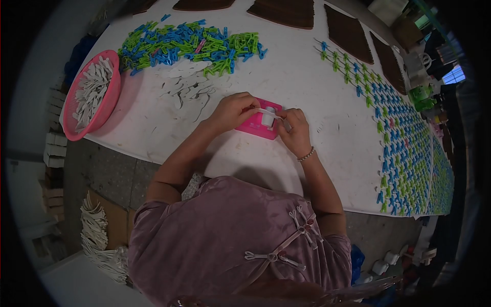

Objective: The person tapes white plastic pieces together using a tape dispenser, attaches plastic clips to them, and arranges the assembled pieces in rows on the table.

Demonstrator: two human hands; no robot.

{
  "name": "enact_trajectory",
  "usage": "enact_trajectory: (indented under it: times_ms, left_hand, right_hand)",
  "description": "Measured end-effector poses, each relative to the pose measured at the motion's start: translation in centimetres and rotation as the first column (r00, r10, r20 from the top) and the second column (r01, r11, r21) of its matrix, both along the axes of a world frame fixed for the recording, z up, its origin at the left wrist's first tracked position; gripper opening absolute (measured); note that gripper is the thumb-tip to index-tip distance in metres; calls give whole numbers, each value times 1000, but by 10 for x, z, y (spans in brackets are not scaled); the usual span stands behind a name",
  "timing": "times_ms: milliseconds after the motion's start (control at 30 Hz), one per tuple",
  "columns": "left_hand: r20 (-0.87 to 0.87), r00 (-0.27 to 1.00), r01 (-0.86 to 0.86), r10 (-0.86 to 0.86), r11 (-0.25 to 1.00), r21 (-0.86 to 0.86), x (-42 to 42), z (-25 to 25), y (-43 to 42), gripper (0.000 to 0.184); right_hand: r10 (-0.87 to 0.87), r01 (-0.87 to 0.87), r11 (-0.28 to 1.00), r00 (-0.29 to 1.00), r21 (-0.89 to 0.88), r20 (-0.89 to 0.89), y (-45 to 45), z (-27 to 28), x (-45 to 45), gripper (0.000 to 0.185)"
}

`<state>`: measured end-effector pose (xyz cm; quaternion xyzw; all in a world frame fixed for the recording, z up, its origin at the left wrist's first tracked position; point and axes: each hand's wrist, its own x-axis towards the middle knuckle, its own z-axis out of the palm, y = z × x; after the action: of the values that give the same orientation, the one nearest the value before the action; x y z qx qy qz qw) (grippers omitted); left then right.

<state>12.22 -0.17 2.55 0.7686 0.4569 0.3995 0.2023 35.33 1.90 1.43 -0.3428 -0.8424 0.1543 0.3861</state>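
Observation:
My left hand [234,111] pinches one end of a short white strip [267,112]. The other end is pinched by my right hand [295,132], which has a beaded bracelet at the wrist. Stretched between both hands, the strip passes over a pink rectangular tray-like holder [255,128] on the white table. A white cylinder [268,119] sits in that holder, just under the strip. Whether the strip touches the cylinder, I cannot tell. Left of my left hand lie loose white strips [192,92] with grey curled scraps.
A pink basket [116,84] of white strips stands at the table's left edge. Blue and green clothespins [179,43] are heaped at the back left. Rows of clothespins [404,143] cover the right side. Brown pieces [284,13] lie along the far edge.

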Motion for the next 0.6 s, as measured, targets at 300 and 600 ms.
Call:
enact_trajectory:
  times_ms: [300, 600]
  left_hand:
    - [-40, 999, 38, -36, 997, 66, 5, -2, 6, 10]
    - [-57, 995, 86, -85, 996, 18, 26, -4, 14, 10]
  right_hand:
    - [-19, 19, 998, 1000, 66, -11, -1, 0, 3, 22]
    - [-66, 68, 997, 997, 49, -25, 3, 41, 5, 27]
